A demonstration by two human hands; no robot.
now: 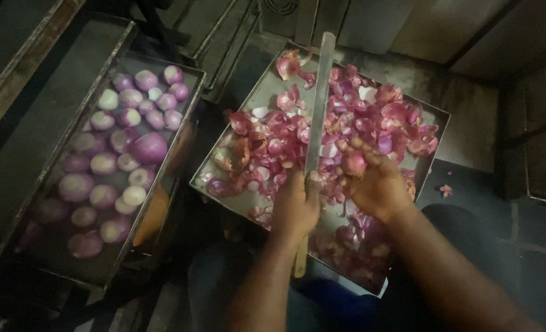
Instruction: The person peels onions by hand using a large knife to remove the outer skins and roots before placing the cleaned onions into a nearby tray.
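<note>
My left hand [294,208] grips the handle of a long knife [319,101] whose blade points away from me over a metal tray [257,92] heaped with red onion peels [288,138]. My right hand [377,184] holds a red onion [354,163] just right of the blade, above the peel pile. A second metal tray [194,80] on the left holds several peeled onions [149,147], pale purple and white.
A wooden handle end [300,261] sticks out below my left hand. A loose peel [446,190] lies on the dark floor right of the peel tray. Metal bars and a dark surface run along the far left.
</note>
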